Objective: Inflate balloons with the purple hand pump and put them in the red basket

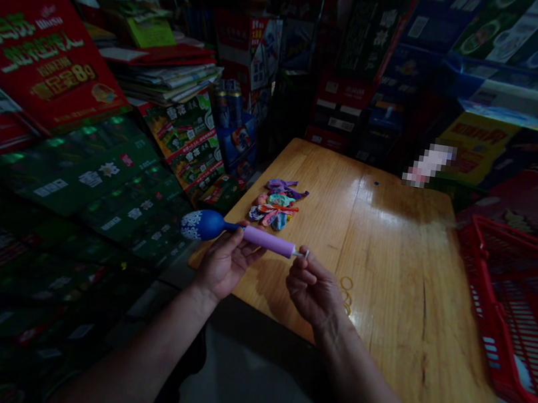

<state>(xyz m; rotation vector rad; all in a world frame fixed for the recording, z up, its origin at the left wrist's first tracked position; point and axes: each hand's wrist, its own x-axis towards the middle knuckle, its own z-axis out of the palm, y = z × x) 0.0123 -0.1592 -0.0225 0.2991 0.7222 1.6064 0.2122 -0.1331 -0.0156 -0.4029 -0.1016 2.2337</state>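
Note:
A purple balloon pump (269,241) lies level between my two hands above the wooden table. On its left end sits a partly filled blue balloon (202,224) with a white snowflake pattern. My left hand (227,262) is closed around the pump's left end, at the balloon's neck. The fingers of my right hand (312,283) grip the white handle at the other end, where a short length of rod shows. Beyond the pump, a pile of limp balloons (276,204) in several colours rests on the table. Yellow rubber bands (347,284) lie by my right wrist.
The wooden table (390,267) stretches ahead and to the right. A red plastic basket (495,309) stands at its right edge. Stacked green cartons (102,170) crowd the left side, with papers (167,72) on top. More boxes (345,98) line the back.

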